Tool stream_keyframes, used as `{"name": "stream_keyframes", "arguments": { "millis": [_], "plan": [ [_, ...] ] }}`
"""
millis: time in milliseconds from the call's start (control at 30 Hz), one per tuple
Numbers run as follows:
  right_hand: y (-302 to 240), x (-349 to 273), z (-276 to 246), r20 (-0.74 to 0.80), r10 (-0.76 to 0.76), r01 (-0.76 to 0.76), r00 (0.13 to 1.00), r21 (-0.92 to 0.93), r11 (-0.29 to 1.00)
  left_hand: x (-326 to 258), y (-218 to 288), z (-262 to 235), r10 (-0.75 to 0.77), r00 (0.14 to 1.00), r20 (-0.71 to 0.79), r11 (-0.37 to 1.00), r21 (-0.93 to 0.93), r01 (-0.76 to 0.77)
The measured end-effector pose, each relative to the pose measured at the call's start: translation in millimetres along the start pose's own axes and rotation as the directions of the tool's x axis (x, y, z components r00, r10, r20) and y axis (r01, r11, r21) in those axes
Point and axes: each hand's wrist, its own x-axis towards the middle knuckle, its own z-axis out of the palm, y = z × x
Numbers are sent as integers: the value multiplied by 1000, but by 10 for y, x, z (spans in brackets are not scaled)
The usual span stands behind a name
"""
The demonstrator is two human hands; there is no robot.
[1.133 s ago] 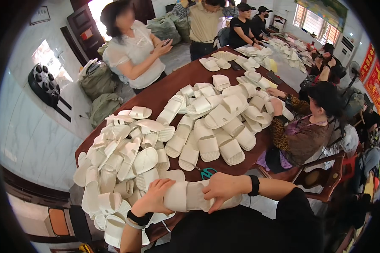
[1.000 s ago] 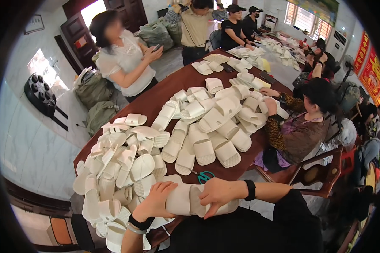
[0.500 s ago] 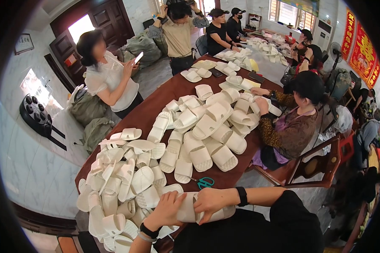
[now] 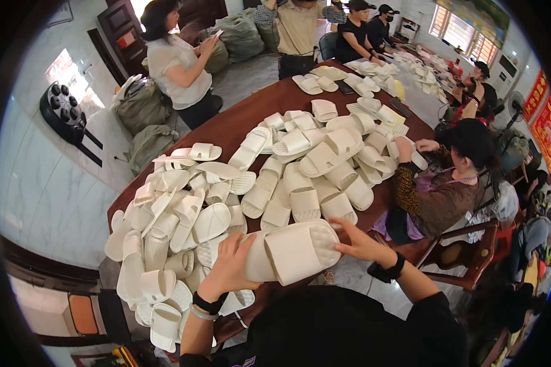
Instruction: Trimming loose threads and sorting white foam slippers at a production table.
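A cream slipper [image 4: 300,252] is raised in front of me over the near edge of the table, its wide strap facing up and its toe to the right. My left hand [image 4: 228,267] is closed around the heel end, thumb on top and fingertips partly hidden beneath. At the toe end, my right hand [image 4: 362,243] grips the rim between thumb and fingers. Just left of my left hand, a heap of similar slippers [image 4: 190,214] covers the near left of the table. Another pile of slippers [image 4: 309,165] lies beyond the held one.
The long table has a dark red cover [image 4: 239,110]. A seated co-worker [image 4: 447,183] handles a slipper at its right side. A person in white [image 4: 180,61] stands at the left with a phone. Stuffed sacks [image 4: 138,104] lie by the wall; a wooden chair [image 4: 459,254] stands at right.
My right hand has moved from the strap to the toe end, and the slipper is turned and lifted, showing its strap. My view has shifted; the teal scissors no longer show.
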Motion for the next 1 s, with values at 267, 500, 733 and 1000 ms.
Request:
{"name": "stream_keyframes", "arguments": {
  "millis": [267,500,733,1000],
  "plan": [
    [84,-97,368,-70,41,-18,997,311,950,10,133,77,55,994,-91,998,43,-51],
    [241,135,422,-1,262,-171,965,754,634,48,181,68,30,997,-67,999,18,-29],
    [1047,1032,-382,-339,455,213,824,928,306,-407,-82,145,-283,862,-421,959,-145,244],
    [1358,2332,-1798,-501,411,508,762,855,102,-1246,-149,307,-436,771,-464,875,-21,483]
  ]
}}
